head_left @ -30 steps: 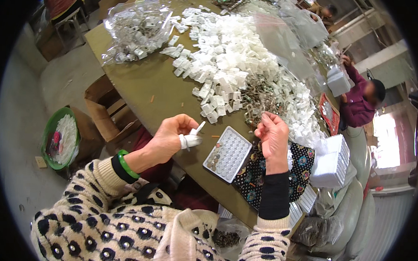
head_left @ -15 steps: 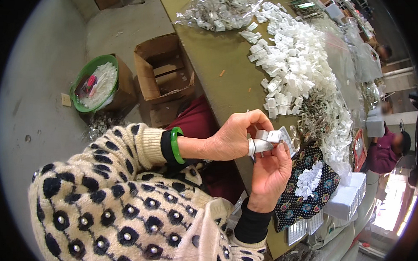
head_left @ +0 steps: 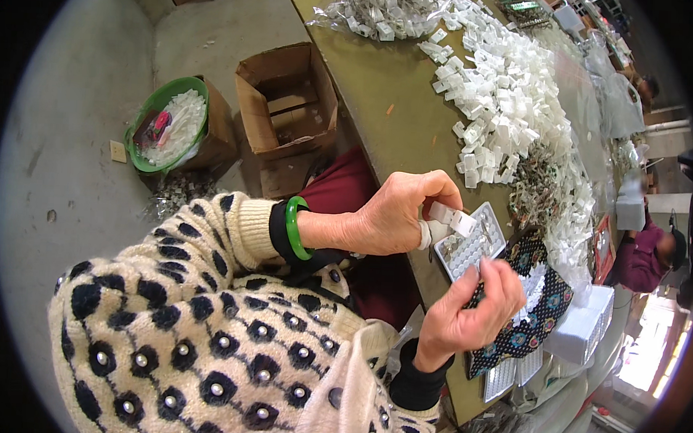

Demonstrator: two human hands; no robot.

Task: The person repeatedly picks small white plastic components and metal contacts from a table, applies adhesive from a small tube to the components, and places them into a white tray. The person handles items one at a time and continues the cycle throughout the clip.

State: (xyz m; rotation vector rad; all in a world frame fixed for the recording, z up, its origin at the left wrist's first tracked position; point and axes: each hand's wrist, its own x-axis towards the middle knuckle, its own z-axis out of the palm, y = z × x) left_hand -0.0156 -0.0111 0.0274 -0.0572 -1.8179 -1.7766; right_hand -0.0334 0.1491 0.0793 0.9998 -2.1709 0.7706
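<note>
My left hand point(head_left: 396, 213), below a green bangle point(head_left: 293, 228), is closed round a small white plastic housing point(head_left: 453, 219). Something white, perhaps tape, wraps one of its fingers. Apart from the housing, my right hand point(head_left: 477, 309) is raised with thumb and forefinger pinched together; whatever lies between the tips is too small to tell. Between and beyond both hands is a white tray point(head_left: 467, 253) with rows of round dimples and a few thin metal parts near its far edge. Under the right hand's far side is a dark patterned cloth point(head_left: 546, 300), bearing a pile of small white pieces point(head_left: 532, 290).
A large heap of white plastic housings point(head_left: 511, 100) covers the far table, with tangled metal parts point(head_left: 535, 181) beside it. A filled clear bag point(head_left: 380, 15) lies at the far edge. Left of the table stand an open cardboard box point(head_left: 289, 100) and a green basin point(head_left: 146, 110).
My right hand has come away from the housing, moving right and nearer, its fingers now pinched. The left hand keeps the housing. More of the dimpled tray shows between them.
</note>
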